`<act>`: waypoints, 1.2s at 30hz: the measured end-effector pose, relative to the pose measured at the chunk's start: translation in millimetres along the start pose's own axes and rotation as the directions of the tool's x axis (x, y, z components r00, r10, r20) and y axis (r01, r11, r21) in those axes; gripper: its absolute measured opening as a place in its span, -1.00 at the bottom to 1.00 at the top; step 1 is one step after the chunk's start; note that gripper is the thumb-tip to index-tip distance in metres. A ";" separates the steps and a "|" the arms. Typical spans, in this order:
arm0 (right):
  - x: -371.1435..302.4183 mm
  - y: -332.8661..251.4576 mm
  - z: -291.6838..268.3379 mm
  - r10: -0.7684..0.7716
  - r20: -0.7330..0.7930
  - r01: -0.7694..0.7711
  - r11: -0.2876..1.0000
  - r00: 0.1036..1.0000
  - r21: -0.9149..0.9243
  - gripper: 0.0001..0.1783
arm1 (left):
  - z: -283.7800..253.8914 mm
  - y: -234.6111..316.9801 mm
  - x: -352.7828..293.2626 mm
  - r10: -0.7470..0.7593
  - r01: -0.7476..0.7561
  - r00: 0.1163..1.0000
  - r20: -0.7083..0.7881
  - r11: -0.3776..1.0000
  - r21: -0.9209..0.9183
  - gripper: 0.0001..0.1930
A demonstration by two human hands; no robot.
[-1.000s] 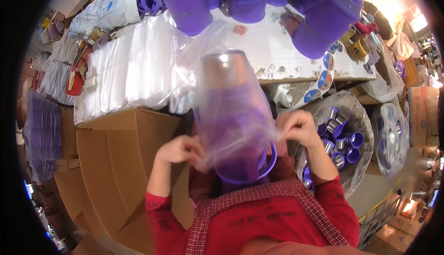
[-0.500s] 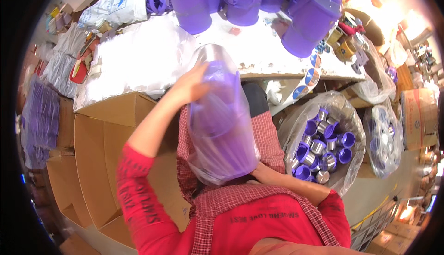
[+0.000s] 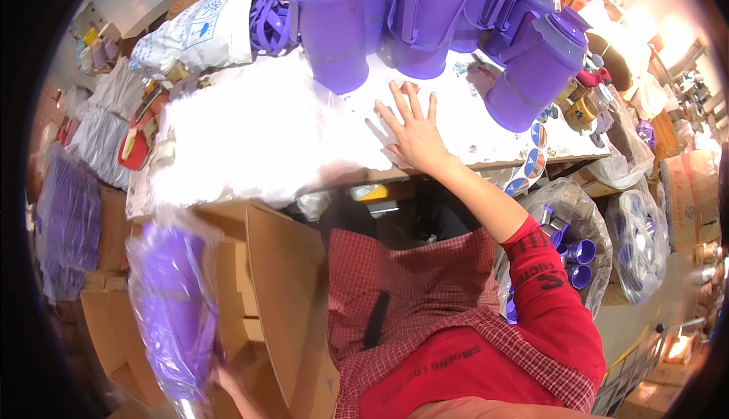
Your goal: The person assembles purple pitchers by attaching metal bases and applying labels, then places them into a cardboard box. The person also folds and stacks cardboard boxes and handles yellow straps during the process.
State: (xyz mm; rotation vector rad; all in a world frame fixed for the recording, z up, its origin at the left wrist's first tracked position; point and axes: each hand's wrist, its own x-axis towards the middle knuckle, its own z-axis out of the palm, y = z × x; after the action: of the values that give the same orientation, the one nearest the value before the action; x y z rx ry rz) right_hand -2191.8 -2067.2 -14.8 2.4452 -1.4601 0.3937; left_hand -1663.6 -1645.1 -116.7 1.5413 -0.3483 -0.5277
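1. Our left hand [image 3: 222, 379] grips the bottom end of a purple jug wrapped in a clear bag [image 3: 173, 309]; the fingers are closed on it, though we see little of them.
2. That bagged jug hangs low on our left, over the open cardboard box [image 3: 285, 297].
3. Our right hand [image 3: 410, 132] is spread flat, fingers wide apart, holding nothing, palm down on the white table [image 3: 250, 145].
4. Just beyond those fingertips stands a row of purple jugs [image 3: 330, 24] with lids and handles.
5. To the right, below the table edge, a clear sack of purple cups [image 3: 566, 240] sits by our red sleeve [image 3: 550, 297].
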 end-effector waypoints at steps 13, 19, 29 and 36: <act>84.1 95.2 54.9 0.636 -0.176 -0.177 0.451 0.751 0.875 -0.16 | 196.1 -334.0 102.7 -0.503 -0.297 0.720 0.478 0.400 0.867 -0.76; 158.5 128.4 34.5 0.554 -0.072 -0.065 0.222 0.829 0.973 -0.44 | 234.9 -385.1 121.0 -0.447 -0.531 0.692 0.568 0.218 0.819 -0.80; -22.0 38.8 -116.8 0.452 0.161 -0.044 -0.259 0.877 0.965 -0.71 | 265.5 -108.7 104.3 0.084 -0.221 0.815 0.574 0.960 0.174 -0.77; -118.2 -16.9 -81.4 0.059 0.553 -0.431 -0.560 0.831 0.708 -0.65 | 469.2 92.8 -50.0 0.214 0.264 0.096 0.972 0.936 -0.232 -0.13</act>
State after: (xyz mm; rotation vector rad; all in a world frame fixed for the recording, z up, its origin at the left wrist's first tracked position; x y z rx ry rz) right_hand -2238.6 -1934.0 16.4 2.6908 -2.5516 3.0630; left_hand -1944.3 -2021.1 -11.9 0.5266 -1.2345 -1.6167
